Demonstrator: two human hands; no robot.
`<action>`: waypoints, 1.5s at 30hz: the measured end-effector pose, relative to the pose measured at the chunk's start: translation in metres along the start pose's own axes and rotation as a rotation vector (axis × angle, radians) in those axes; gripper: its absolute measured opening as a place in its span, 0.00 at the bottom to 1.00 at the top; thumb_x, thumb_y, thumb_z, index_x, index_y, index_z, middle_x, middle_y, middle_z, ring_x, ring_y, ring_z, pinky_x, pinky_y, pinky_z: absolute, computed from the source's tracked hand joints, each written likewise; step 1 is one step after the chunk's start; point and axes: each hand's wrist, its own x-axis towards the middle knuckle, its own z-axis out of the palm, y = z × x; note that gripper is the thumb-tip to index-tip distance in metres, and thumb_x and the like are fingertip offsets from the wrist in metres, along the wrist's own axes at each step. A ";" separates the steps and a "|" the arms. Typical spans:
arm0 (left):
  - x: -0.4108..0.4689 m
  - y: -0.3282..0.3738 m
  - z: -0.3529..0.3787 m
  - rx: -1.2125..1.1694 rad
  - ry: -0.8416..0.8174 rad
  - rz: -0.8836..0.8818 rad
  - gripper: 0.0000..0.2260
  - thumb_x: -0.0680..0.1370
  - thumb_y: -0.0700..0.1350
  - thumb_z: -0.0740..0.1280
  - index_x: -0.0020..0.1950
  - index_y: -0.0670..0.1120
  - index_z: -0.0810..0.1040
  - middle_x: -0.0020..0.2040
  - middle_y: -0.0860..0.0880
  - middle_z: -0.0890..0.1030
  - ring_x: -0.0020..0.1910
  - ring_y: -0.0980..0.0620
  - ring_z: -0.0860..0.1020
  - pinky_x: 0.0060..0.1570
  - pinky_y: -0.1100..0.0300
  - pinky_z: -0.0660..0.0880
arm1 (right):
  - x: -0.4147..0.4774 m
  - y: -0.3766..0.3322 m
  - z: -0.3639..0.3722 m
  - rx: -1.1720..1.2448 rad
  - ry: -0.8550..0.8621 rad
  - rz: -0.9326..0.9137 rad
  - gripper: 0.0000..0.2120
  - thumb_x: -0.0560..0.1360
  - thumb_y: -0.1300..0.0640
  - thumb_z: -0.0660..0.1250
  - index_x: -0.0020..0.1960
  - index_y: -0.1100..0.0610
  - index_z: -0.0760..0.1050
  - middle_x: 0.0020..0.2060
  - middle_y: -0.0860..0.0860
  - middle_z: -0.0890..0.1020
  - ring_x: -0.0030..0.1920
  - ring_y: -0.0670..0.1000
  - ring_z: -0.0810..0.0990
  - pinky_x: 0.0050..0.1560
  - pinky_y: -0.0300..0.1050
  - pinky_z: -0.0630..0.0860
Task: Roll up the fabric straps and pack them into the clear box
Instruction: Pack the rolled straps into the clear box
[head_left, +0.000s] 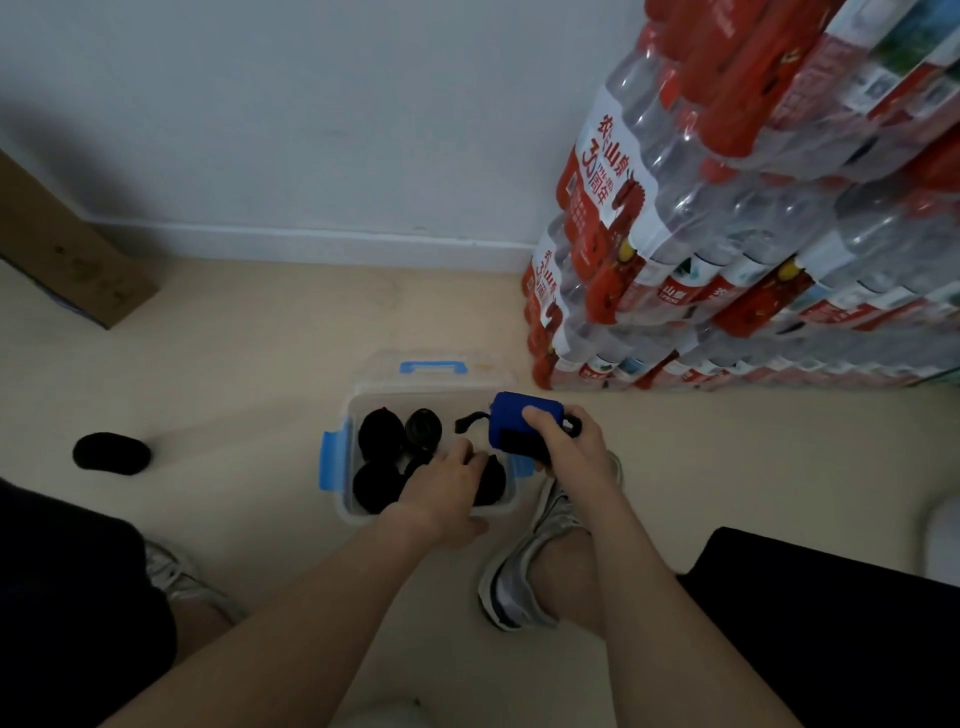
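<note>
Blue strap roll (511, 423) in right hand (569, 452); left hand (447, 488) apparently inside box (349, 410).

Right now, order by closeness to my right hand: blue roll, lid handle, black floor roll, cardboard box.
1. blue roll, in the right hand.
2. lid handle, just beyond.
3. black floor roll, left.
4. cardboard box, far left.

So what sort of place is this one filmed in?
Probably a storage corner indoors: shrink-wrapped packs of bottled water stacked high by the wall, a cardboard box on the bare floor.
</note>
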 end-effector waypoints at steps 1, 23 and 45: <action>0.001 -0.002 0.001 -0.005 0.009 0.014 0.43 0.77 0.59 0.76 0.85 0.48 0.57 0.75 0.44 0.63 0.70 0.38 0.72 0.66 0.42 0.77 | 0.000 -0.001 0.002 -0.014 -0.015 -0.025 0.30 0.63 0.30 0.78 0.55 0.49 0.79 0.53 0.52 0.86 0.52 0.55 0.87 0.50 0.58 0.86; -0.028 -0.036 0.018 -0.182 0.195 0.192 0.19 0.85 0.55 0.66 0.75 0.52 0.75 0.69 0.51 0.81 0.62 0.46 0.73 0.64 0.47 0.74 | -0.011 -0.023 0.091 -1.105 0.012 -0.375 0.27 0.73 0.41 0.77 0.64 0.55 0.72 0.59 0.55 0.74 0.50 0.58 0.83 0.42 0.47 0.70; -0.026 -0.051 0.023 0.131 0.195 -0.123 0.58 0.71 0.85 0.45 0.88 0.47 0.38 0.88 0.51 0.38 0.87 0.51 0.39 0.83 0.36 0.46 | 0.004 -0.003 0.071 -1.326 -0.103 -0.712 0.26 0.68 0.39 0.72 0.64 0.45 0.74 0.51 0.53 0.79 0.51 0.57 0.79 0.50 0.54 0.66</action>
